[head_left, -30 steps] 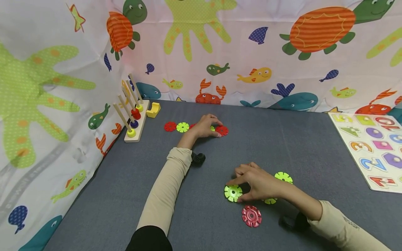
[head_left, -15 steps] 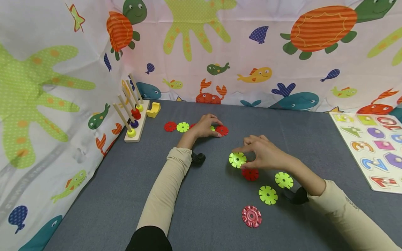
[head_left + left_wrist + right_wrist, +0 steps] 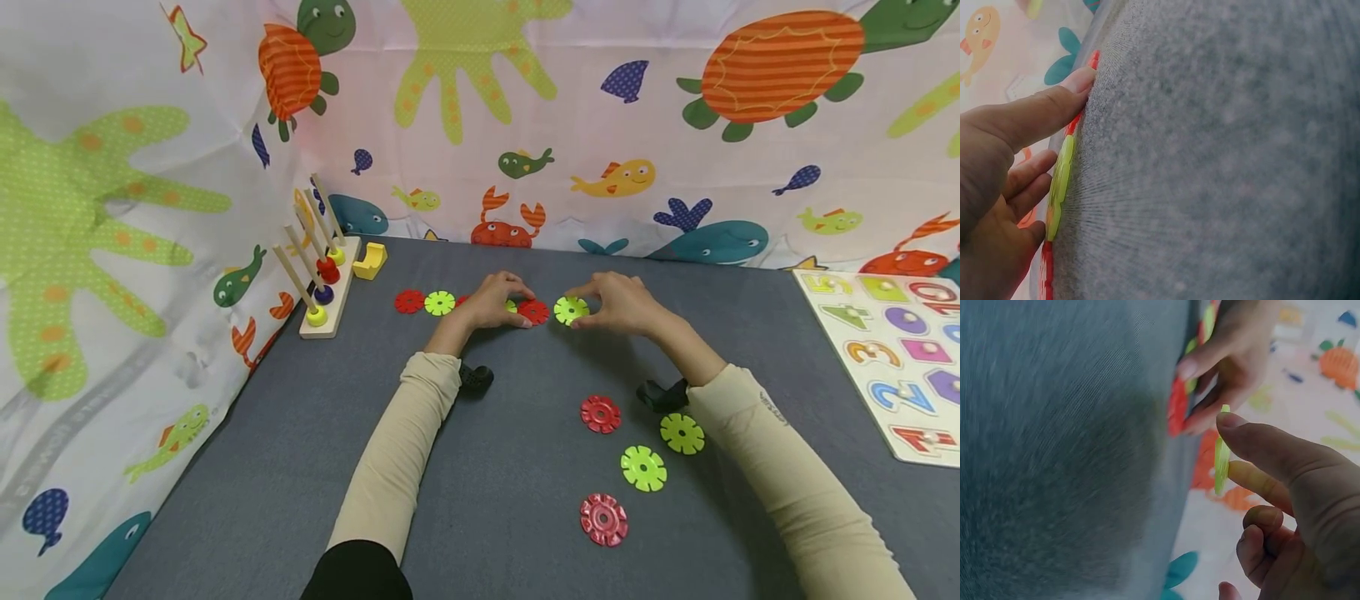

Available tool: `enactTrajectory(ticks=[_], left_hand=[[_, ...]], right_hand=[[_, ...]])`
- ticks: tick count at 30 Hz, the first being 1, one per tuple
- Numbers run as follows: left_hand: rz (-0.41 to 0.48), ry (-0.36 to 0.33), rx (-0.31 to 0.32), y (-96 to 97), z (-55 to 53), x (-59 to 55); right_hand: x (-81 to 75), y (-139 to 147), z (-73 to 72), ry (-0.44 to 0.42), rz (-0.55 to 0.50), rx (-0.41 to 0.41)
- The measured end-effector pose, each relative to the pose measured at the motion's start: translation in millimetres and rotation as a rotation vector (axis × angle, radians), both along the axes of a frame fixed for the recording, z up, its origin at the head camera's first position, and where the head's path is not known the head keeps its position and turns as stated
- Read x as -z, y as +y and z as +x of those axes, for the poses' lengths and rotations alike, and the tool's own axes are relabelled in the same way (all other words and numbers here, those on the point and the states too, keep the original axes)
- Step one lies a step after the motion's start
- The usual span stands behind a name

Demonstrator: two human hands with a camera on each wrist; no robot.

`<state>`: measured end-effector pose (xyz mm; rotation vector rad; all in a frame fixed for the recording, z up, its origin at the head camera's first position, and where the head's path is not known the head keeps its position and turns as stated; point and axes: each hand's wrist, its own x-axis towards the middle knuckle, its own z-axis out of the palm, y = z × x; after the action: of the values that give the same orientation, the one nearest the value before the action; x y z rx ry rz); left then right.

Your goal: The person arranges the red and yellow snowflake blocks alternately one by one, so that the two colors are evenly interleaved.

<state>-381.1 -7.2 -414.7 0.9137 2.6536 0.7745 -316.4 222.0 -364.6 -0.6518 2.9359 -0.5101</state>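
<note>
My right hand (image 3: 626,304) pinches a yellow-green notched plastic disc (image 3: 570,311) by its edges between thumb and finger. In the right wrist view that green disc (image 3: 1222,459) appears edge-on, off the table. Just left of it, my left hand (image 3: 491,302) holds the red notched disc (image 3: 535,313) at the right end of a row, thumb and finger at its edges. The row continues leftward with a green disc (image 3: 439,303) and a red disc (image 3: 409,302); my left hand covers its middle. In the left wrist view, my thumb (image 3: 1079,80) touches the red disc.
Loose on the grey table lie a red disc (image 3: 601,414), two green discs (image 3: 682,434) and a darker red disc (image 3: 603,520). A wooden peg stand (image 3: 322,321) with coloured rings and a yellow block (image 3: 370,261) stand at left. A number puzzle board (image 3: 885,367) lies at right.
My right hand has carried the green disc from the loose pieces up to the row's right end, uncovering red and green discs behind it. My left hand has stayed in place.
</note>
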Motion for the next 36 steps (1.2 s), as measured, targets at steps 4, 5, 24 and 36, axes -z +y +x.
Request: enactTrajectory(ticks=[4,5,24,36], left_hand=[[-0.005,-0.004,0.004,0.7,-0.2,-0.8],[-0.005,-0.006,0.004,0.8,0.0,-1.2],[-0.004,-0.014,-0.007,0.4,0.9,-1.4],[0.052,0.057,0.017,26.2,6.2,-2.1]], right_hand=[[9.7,5.7,-11.8,-0.056,-0.002,0.027],[12.4,6.1,-14.4,-0.068,-0.003,0.030],[34.5,3.7,-27.9,-0.140,-0.142,0.016],[24.8,27.5,3.1,-0.046,-0.147,0.000]])
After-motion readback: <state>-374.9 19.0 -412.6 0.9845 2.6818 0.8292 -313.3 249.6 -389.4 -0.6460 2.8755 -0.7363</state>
